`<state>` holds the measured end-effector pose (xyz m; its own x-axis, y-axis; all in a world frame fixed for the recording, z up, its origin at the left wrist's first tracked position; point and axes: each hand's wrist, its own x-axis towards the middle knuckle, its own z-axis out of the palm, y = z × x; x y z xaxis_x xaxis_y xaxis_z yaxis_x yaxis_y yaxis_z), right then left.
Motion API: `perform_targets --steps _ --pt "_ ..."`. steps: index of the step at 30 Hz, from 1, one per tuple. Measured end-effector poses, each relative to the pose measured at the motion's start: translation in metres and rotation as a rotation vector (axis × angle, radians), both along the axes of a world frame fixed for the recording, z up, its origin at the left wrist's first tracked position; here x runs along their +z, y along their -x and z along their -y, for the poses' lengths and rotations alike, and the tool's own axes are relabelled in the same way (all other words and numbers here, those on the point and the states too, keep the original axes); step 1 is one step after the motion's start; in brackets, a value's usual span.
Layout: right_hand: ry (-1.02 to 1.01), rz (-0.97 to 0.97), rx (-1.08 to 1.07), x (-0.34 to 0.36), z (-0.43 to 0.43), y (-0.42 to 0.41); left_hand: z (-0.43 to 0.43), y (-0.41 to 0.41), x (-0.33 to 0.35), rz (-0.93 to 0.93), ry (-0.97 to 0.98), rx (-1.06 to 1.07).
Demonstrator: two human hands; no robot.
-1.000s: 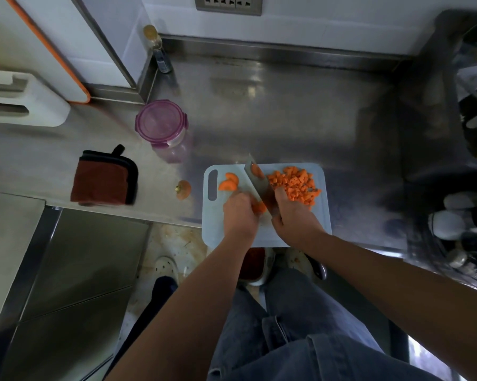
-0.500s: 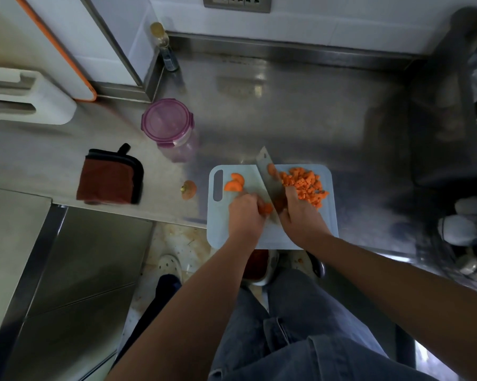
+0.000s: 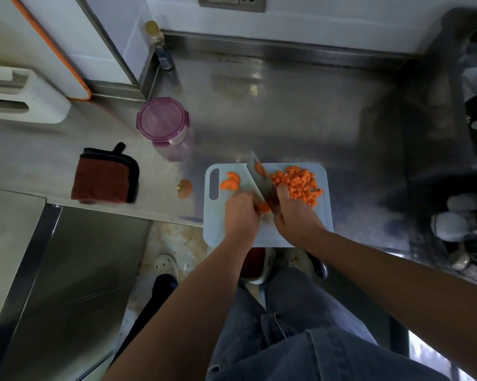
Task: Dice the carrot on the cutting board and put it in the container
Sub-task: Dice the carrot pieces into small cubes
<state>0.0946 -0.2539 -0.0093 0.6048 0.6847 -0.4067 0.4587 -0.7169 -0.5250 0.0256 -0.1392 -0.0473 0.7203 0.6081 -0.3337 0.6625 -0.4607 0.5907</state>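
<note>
Steel counter (image 3: 287, 114) carries our pale cutting board (image 3: 322, 215). We grip the knife (image 3: 262, 182) in our right hand (image 3: 295, 215); our left hand (image 3: 240, 213) pins carrot pieces (image 3: 263, 208) beside the blade. Diced carrot (image 3: 298, 184) is heaped right of it, two slices (image 3: 230, 181) left. Lidded purple container (image 3: 166, 127) stands beyond the board.

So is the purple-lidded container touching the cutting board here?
Apart. The head view shows bare steel counter between the container and the cutting board's far left corner.
</note>
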Motion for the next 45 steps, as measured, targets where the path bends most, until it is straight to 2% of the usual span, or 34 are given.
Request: perform_targets --steps 9,19,30,36,45 --pt "0.055 0.035 0.005 -0.004 -0.004 0.009 -0.003 -0.001 0.002 0.01 0.004 -0.055" --pt "-0.075 -0.002 -0.076 0.001 0.0 -0.001 -0.002 0.0 0.004 0.001 0.061 -0.004" --pt "0.078 0.022 0.0 0.004 -0.006 0.009 -0.001 -0.004 -0.001 -0.036 0.002 -0.004" --pt "0.095 0.028 -0.003 0.001 -0.009 0.016 -0.002 -0.004 0.001 -0.044 0.003 -0.011" --pt "-0.018 0.01 -0.068 0.001 -0.005 0.008 -0.003 0.0 0.006 -0.029 0.036 -0.033"
